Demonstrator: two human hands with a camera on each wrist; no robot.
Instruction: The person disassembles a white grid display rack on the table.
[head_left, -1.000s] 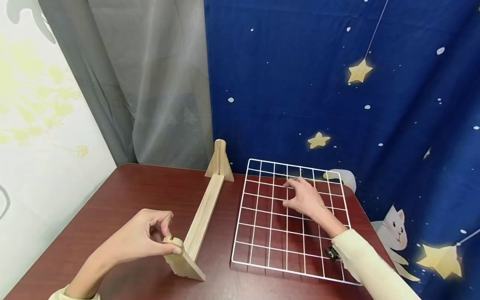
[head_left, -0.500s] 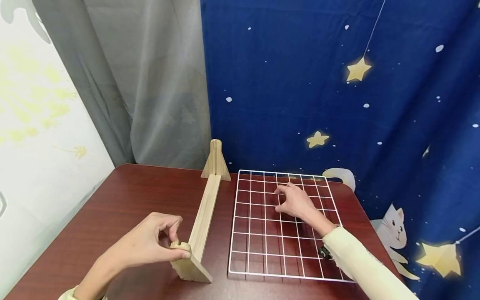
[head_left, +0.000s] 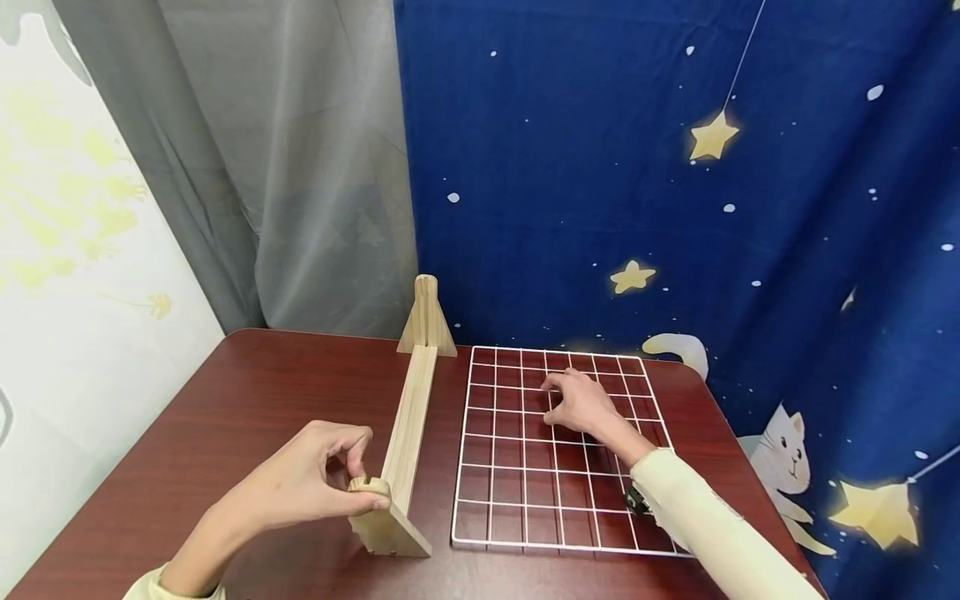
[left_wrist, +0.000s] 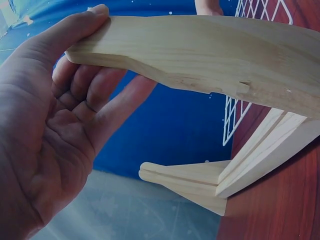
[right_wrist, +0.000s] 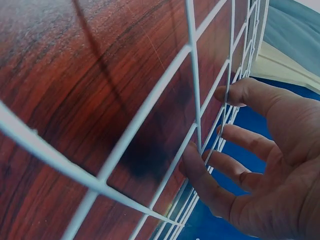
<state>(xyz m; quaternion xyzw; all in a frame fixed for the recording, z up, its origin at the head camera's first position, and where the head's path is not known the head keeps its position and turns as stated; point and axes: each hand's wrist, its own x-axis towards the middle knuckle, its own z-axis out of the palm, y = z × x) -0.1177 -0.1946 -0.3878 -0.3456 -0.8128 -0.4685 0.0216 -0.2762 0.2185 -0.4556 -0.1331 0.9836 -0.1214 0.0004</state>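
A pale wooden stand (head_left: 408,417) stands on the table, its slotted crossbar joining two upright end pieces. My left hand (head_left: 296,479) pinches the rounded top of the near end piece (left_wrist: 200,50) between thumb and fingers. The far end piece (head_left: 426,321), with a groove down its middle, is untouched. To the right is a white wire grid panel (head_left: 525,546), lying low over the table and apart from the stand. My right hand (head_left: 581,406) holds it near the middle, thumb and fingers bent through the wires, as the right wrist view shows.
Under everything is a dark red wood-grain table (head_left: 292,375). A blue star-patterned curtain (head_left: 540,208) hangs close behind its far edge, with a grey curtain (head_left: 330,167) to the left. A pale patterned sheet (head_left: 75,333) runs along the left side.
The grid has shifted left and its far edge has come down, carried by my right hand. The stand's near end has slid slightly right in view with my left hand on it.
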